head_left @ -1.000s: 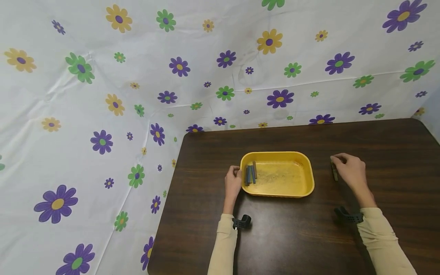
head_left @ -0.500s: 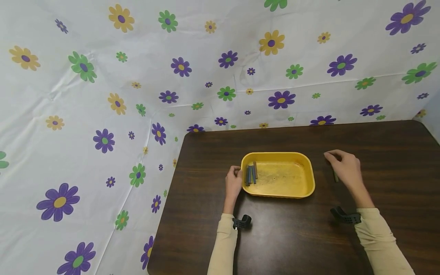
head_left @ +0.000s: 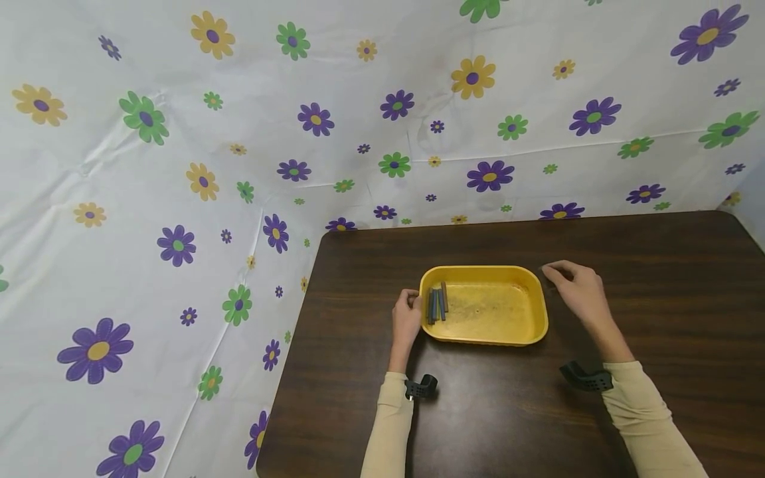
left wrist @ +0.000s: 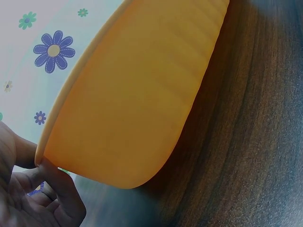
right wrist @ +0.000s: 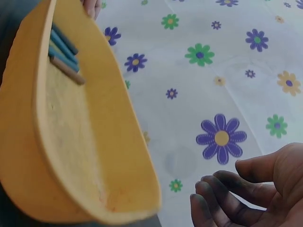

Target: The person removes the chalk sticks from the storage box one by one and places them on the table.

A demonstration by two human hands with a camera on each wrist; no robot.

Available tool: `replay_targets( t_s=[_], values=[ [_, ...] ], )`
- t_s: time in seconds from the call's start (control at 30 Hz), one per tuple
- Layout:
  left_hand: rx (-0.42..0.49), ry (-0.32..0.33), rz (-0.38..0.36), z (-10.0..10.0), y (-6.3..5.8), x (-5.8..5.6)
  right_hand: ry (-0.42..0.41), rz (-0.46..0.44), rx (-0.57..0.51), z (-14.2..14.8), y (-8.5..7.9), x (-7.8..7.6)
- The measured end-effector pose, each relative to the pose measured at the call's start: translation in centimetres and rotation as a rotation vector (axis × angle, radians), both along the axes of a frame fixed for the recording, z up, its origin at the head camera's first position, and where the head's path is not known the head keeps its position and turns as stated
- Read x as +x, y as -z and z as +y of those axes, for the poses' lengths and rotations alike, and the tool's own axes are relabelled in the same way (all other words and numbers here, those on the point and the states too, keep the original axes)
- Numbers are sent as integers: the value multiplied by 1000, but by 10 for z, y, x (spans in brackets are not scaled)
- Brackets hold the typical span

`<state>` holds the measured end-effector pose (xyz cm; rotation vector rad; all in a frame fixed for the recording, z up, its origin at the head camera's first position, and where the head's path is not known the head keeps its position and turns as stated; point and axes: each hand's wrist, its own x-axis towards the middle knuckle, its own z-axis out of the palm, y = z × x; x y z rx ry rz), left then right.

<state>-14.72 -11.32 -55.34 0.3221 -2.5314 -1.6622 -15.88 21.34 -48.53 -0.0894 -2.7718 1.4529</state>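
On the table (head_left: 490,411), our left fingers (left wrist: 61,189) pinch the tray (head_left: 490,309), which should steady it well; our right fingers' (right wrist: 246,187) grasp we cannot tell.

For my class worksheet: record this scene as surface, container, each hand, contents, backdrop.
Surface: dark wood-grain table
Container: yellow tray on the table
Left hand: grips the tray's rim
Right hand: off the tray's opposite end; unclear whether it holds anything
Contents: slim sticks, blue and brown among them, near the left hand
Backdrop: white sheet with purple, green and yellow flowers
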Motion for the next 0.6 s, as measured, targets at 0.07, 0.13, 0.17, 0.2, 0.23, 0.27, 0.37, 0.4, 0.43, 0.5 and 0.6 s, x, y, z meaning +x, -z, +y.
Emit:
replay_targets(
  t_s=[0.07, 0.13, 0.17, 0.2, 0.23, 0.27, 0.37, 0.4, 0.43, 0.5, 0.6],
  values=[
    [1, 0, 2, 0, 0, 0, -9, -12, -29, -4, -1, 0],
    [5, -1, 3, 0, 0, 0, -18, -18, -70, -9, -1, -1],
    [6, -3, 5, 0, 0, 1, -23, -18, -87, -12, -1, -1],
    [6, -3, 4, -1, -1, 1, -29, -18, -99, -14, -1, -1],
    [6, -4, 3, -1, -1, 1, -36, -18, -112, -17, -1, -1],
    [5, -5, 3, -1, -1, 2, -44, -18, -128, -19, -1, -1],
    [5, -2, 1, -1, -2, 3, -72, -20, -162, -27, 0, -2],
    [6, 0, -1, -1, -2, 3, -82, -22, -170, -30, 0, -2],
    [8, 3, 0, -1, -2, 3, -92, -24, -180, -33, 0, -2],
    [13, 7, 1, -2, -3, 4, -111, -28, -196, -39, 0, -2],
    [16, 11, -3, -2, -4, 4, -129, -30, -207, -48, 1, -3]
  ],
)
